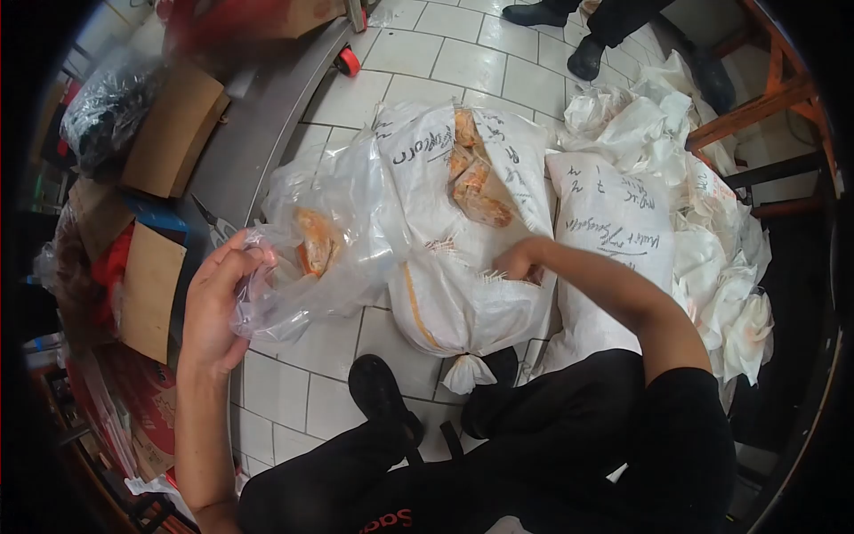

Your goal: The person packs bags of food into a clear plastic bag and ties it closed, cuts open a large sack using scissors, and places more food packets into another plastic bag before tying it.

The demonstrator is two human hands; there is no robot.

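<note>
White sacks [614,222] at the centre and right of the frame are marked with black handwriting; one is crossed at lower centre by a yellow-orange stripe [418,307]. The packets [480,191] are coloured orange-brown. The plastic bag [356,258] is left clear, whitish in its folds. The pale tiles [400,53] are gridded with dark lines. The black shirt [534,481] is lettered in red.

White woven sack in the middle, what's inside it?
Orange-brown packs in clear wrapping show through the upper gap in the white woven sack. The fabric covers anything deeper, and the right hand hides part of the lower frayed opening.
</note>
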